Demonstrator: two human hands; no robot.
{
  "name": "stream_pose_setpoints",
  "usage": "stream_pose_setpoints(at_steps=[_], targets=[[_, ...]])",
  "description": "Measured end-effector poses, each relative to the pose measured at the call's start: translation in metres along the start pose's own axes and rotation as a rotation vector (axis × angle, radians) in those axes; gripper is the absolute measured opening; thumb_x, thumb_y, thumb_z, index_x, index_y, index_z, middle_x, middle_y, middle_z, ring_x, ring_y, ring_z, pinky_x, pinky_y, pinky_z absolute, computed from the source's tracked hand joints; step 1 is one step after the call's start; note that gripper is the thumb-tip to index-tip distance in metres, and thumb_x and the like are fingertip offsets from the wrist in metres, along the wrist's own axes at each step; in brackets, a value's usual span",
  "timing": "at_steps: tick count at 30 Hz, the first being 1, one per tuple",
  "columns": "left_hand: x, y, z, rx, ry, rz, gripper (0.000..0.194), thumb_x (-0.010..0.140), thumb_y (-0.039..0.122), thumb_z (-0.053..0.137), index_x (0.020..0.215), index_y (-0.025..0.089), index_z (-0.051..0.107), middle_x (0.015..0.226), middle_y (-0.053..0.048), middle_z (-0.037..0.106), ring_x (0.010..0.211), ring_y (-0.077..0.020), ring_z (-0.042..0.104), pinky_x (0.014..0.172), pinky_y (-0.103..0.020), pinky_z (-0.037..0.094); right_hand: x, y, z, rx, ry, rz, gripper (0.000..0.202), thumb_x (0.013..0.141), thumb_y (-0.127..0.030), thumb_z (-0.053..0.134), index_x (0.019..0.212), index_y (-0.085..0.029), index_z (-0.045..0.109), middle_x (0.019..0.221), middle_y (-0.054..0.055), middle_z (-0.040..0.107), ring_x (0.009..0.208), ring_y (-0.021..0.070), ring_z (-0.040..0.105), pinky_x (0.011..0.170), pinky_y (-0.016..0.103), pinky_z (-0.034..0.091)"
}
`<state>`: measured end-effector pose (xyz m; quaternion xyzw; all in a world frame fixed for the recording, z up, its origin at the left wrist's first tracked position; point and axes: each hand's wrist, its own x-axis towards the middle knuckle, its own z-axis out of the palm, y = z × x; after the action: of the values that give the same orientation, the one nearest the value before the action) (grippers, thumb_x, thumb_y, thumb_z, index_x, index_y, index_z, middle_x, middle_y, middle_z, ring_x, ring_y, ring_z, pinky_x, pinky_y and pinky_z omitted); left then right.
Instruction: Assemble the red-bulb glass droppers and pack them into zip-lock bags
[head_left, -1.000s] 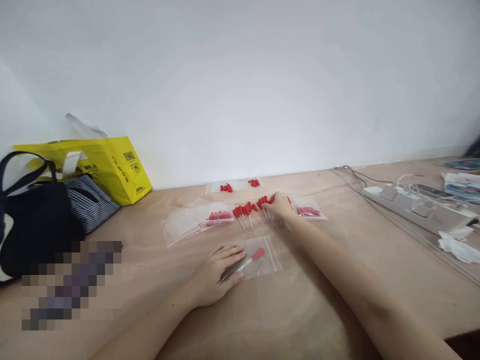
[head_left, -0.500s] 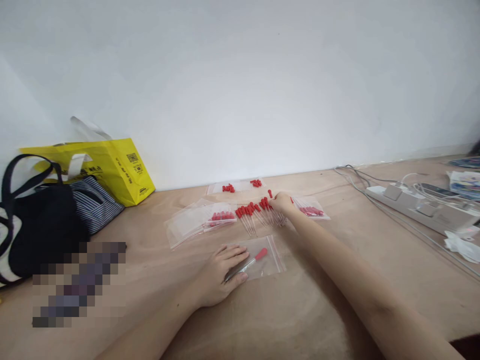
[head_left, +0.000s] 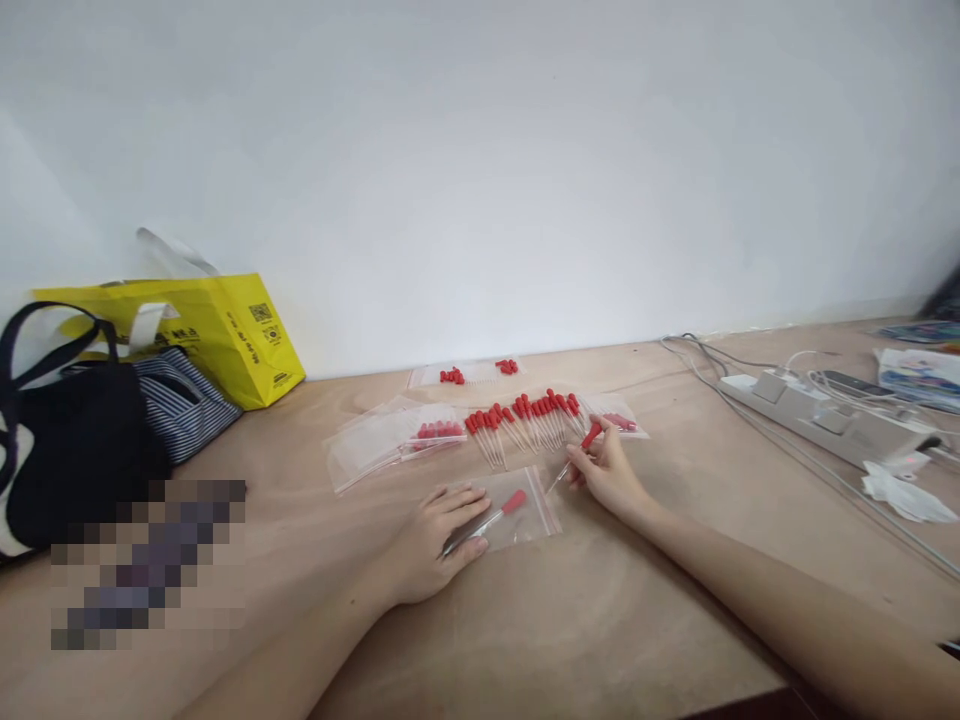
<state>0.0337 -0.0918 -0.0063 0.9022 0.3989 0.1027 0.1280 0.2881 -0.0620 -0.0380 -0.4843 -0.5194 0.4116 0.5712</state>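
Note:
My left hand (head_left: 442, 540) lies with fingers spread over the left part of a clear zip bag (head_left: 536, 520). A dropper with a red bulb (head_left: 514, 501) shows between its thumb and fingers, on or in the bag; which one I cannot tell. My right hand (head_left: 604, 470) pinches another red-bulbed dropper (head_left: 591, 436), its glass tip pointing down-left near the bag's zip edge. Behind the bag, several red-topped droppers (head_left: 525, 408) lie in a row. Flat clear bags (head_left: 367, 445) are at the row's left, one with red bulbs (head_left: 440, 430); another filled bag (head_left: 622, 418) is at its right.
Farther back, more red bulbs (head_left: 452, 376) lie on clear plastic near the wall. A yellow bag (head_left: 259, 340), a striped pouch (head_left: 184, 400) and a black bag (head_left: 97, 450) stand at left. At right are a power strip (head_left: 825, 420), cables and crumpled white plastic (head_left: 904, 495).
My right hand has come back from the dropper row toward the front bag, now with a dropper in its fingers. My left hand stays on the bag. The view has shifted slightly.

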Motion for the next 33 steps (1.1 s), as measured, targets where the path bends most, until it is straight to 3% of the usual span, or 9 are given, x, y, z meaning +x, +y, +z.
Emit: stream_pose_setpoints(at_steps=[7, 11, 16, 22, 26, 28, 33], targets=[[0.000, 0.002, -0.001, 0.026, -0.021, -0.014, 0.042, 0.085, 0.039, 0.041, 0.123, 0.023, 0.044, 0.131, -0.005, 0.041, 0.122, -0.0225, 0.034, 0.101, -0.046, 0.024, -0.007, -0.004, 0.014, 0.165, 0.010, 0.099, 0.062, 0.070, -0.043, 0.054, 0.115, -0.022, 0.018, 0.064, -0.005, 0.050, 0.052, 0.0132, 0.056, 0.047, 0.027, 0.048], [0.001, 0.002, -0.001, 0.023, -0.021, -0.014, 0.042, 0.085, 0.039, 0.041, 0.123, 0.022, 0.044, 0.131, -0.005, 0.042, 0.122, -0.0226, 0.034, 0.101, -0.046, 0.024, -0.011, -0.003, 0.016, 0.219, -0.112, 0.126, 0.045, 0.067, -0.048, 0.055, 0.098, -0.022, 0.034, 0.065, -0.005, 0.050, 0.056, 0.0116, 0.057, 0.055, 0.028, 0.049], [0.002, 0.001, 0.000, -0.009, 0.001, 0.000, 0.040, 0.085, 0.039, 0.042, 0.122, 0.024, 0.045, 0.129, -0.004, 0.044, 0.121, -0.0226, 0.036, 0.102, -0.047, 0.023, -0.016, -0.005, 0.014, -0.012, -0.346, 0.125, 0.036, 0.064, -0.042, 0.062, 0.088, -0.017, 0.052, 0.059, -0.004, 0.052, 0.042, 0.0054, 0.045, 0.041, 0.020, 0.038], [0.001, 0.000, 0.000, -0.019, 0.015, 0.003, 0.040, 0.084, 0.040, 0.042, 0.121, 0.025, 0.046, 0.130, -0.004, 0.043, 0.120, -0.0226, 0.036, 0.102, -0.047, 0.023, -0.015, -0.005, 0.011, -0.060, -0.481, 0.105, 0.028, 0.071, -0.035, 0.056, 0.092, -0.021, 0.044, 0.085, -0.001, 0.060, 0.033, -0.0005, 0.033, 0.030, 0.015, 0.026], [0.001, 0.000, 0.000, -0.012, -0.003, -0.019, 0.042, 0.084, 0.039, 0.042, 0.123, 0.024, 0.044, 0.131, -0.004, 0.042, 0.121, -0.0220, 0.035, 0.102, -0.047, 0.021, -0.012, -0.007, 0.012, -0.154, -0.598, 0.096, 0.021, 0.069, -0.033, 0.058, 0.079, -0.019, 0.047, 0.065, -0.005, 0.056, 0.036, 0.0025, 0.038, 0.033, 0.015, 0.030], [0.002, 0.000, 0.000, -0.016, -0.003, -0.023, 0.042, 0.084, 0.039, 0.042, 0.124, 0.024, 0.042, 0.131, -0.004, 0.041, 0.121, -0.0220, 0.035, 0.103, -0.047, 0.021, -0.010, -0.006, 0.015, -0.206, -0.586, 0.074, 0.021, 0.065, -0.032, 0.062, 0.073, -0.017, 0.050, 0.056, -0.006, 0.051, 0.042, 0.0048, 0.042, 0.038, 0.016, 0.035], [0.001, 0.000, 0.000, -0.028, 0.002, -0.023, 0.043, 0.084, 0.039, 0.043, 0.124, 0.024, 0.042, 0.131, -0.004, 0.041, 0.121, -0.0221, 0.034, 0.102, -0.047, 0.021, -0.007, 0.004, 0.026, -0.168, -0.376, -0.011, 0.030, 0.055, -0.028, 0.071, 0.068, -0.017, 0.046, 0.058, -0.005, 0.053, 0.054, 0.0078, 0.051, 0.052, 0.019, 0.041]])
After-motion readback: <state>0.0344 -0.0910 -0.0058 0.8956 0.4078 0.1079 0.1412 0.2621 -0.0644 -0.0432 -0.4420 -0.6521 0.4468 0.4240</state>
